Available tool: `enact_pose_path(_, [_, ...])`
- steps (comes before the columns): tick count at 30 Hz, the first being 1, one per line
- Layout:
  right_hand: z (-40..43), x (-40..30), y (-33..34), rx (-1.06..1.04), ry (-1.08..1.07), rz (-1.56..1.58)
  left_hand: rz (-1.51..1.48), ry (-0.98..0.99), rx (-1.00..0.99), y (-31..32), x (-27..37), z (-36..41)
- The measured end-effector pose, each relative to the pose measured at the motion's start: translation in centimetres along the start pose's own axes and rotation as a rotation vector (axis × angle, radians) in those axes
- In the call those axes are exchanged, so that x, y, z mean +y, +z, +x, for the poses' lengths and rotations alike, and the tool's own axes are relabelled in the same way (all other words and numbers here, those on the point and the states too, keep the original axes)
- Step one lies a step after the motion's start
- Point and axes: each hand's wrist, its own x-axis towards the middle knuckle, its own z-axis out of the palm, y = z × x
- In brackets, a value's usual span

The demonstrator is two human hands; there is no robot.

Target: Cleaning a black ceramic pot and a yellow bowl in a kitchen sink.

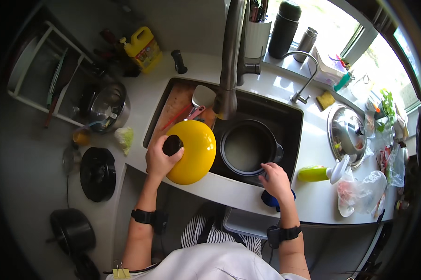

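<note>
By its dark knob, my left hand (160,161) holds a yellow pot lid (196,154) over the left front of the sink (259,101). My right hand (276,180), fingers apart and slightly bent, is at the near right rim of a dark cooking pot (247,147). Whether its fingertips touch the rim I cannot tell. The pot stands in the sink with cloudy liquid inside. Behind the lid, a wooden cutting board (177,98) leans in the sink's left part, with a pale ladle or scoop (203,95) and a pink-handled tool (195,112) on it.
A steel faucet (228,70) hangs over the sink's middle. To the right are a green spray bottle (315,174), a steel lid (347,134), a yellow sponge (325,100) and plastic bags (364,189). At left sit a piece of cabbage (125,137) and a black appliance (97,174).
</note>
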Motion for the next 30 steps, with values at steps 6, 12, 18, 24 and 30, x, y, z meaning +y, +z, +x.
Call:
enact_pose_path(6, [3.3,-0.4,3.1,-0.150,-0.132,-0.016,0.435,-0.009,-0.007,-0.8,-0.6,3.8])
enact_pose_path(12, [4.2,-0.2,5.4,-0.267,-0.067,-0.099,0.428,-0.024,-0.017,-0.4,-4.2,8.1])
enact_pose_path(18, [4.2,-0.9,6.3,-0.327,-0.020,-0.092,0.461,-0.078,-0.048,1.4,-6.4,9.6])
enact_pose_path(24, [4.9,-0.9,7.8,-0.341,0.005,-0.108,0.462,-0.156,-0.122,2.3,-7.3,10.0])
enact_pose_path(30, [5.4,-0.7,8.7,-0.378,-0.063,-0.060,0.455,-0.276,-0.235,1.9,-6.5,10.8])
